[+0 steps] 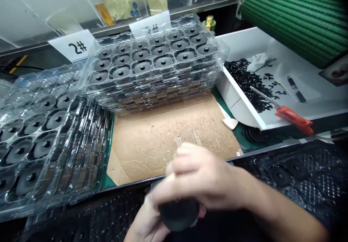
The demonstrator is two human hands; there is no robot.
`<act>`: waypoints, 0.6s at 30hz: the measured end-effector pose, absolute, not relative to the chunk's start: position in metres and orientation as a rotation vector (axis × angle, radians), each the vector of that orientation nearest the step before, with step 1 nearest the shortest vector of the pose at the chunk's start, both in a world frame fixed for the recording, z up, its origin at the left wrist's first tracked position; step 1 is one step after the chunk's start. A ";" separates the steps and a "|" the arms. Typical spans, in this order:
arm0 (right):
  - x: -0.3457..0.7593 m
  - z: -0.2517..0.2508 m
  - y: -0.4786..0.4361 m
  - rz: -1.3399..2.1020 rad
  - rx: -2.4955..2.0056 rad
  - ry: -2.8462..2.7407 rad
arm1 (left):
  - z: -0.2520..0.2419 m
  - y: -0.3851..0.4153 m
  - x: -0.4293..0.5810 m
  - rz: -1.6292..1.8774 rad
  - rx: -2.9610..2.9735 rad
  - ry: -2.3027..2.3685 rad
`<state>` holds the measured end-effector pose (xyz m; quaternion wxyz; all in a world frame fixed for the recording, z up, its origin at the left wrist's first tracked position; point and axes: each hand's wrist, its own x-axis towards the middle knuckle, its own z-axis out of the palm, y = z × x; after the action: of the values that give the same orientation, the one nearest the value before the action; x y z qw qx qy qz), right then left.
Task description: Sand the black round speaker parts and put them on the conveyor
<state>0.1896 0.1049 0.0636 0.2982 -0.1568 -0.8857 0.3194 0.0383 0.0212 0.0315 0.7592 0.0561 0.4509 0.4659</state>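
A black round part (179, 215) is between my two hands, low in the view at the table's front edge. My left hand (152, 220) grips it from below and the left, partly covered by the other hand. Over its top curls my right hand (198, 176), closed and smeared by motion; its fingertips are hidden, so any small piece in them does not show. Just beyond the hands lies a sheet of brown cardboard (163, 133). Clear plastic trays (152, 79) of similar black round parts stand stacked at its far side.
More stacked trays (78, 144) stand at left. A white bin (244, 93) at right holds small black pieces (241, 79), a white glove (257, 61) and a marker (296, 89). An orange-handled screwdriver (295, 119) lies over its edge. A green belt (296, 13) overhangs it.
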 end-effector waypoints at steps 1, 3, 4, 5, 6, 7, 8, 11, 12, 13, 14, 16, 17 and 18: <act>0.192 0.058 0.110 0.898 -0.544 -2.281 | 0.033 0.022 0.038 0.962 0.106 0.932; 0.198 0.041 0.118 0.964 -0.902 -2.120 | 0.036 0.023 0.035 0.861 0.065 0.774; 0.201 0.030 0.120 0.992 -1.056 -2.058 | 0.036 0.025 0.033 0.832 0.055 0.700; 0.204 0.017 0.119 1.022 -1.163 -2.026 | 0.036 0.026 0.029 0.814 0.050 0.637; 0.205 0.003 0.116 1.049 -1.225 -2.022 | 0.035 0.027 0.026 0.807 0.051 0.595; 0.206 -0.011 0.111 1.056 -1.253 -2.038 | 0.034 0.027 0.023 0.810 0.055 0.578; 0.206 -0.026 0.105 1.044 -1.261 -2.063 | 0.033 0.028 0.021 0.810 0.055 0.570; 0.205 -0.053 0.090 0.996 -1.260 -2.134 | 0.030 0.027 0.017 0.809 0.048 0.565; 0.205 -0.053 0.087 0.975 -1.269 -2.145 | 0.029 0.027 0.016 0.815 0.051 0.566; 0.205 -0.047 0.085 0.949 -1.290 -2.144 | 0.029 0.027 0.016 0.827 0.060 0.567; 0.205 -0.036 0.084 0.920 -1.318 -2.117 | 0.028 0.026 0.016 0.843 0.072 0.572; 0.202 -0.004 0.084 0.858 -1.318 -2.037 | 0.027 0.025 0.016 0.880 0.106 0.598; 0.199 0.015 0.083 0.826 -1.261 -2.002 | 0.025 0.024 0.016 0.899 0.114 0.625; 0.195 0.031 0.082 0.783 -1.121 -2.026 | 0.023 0.022 0.016 0.920 0.112 0.655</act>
<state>0.1950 0.0820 0.0313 0.3418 -0.4311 -0.7789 0.3011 0.0160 0.0224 0.0230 0.8432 0.0529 0.3103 0.4358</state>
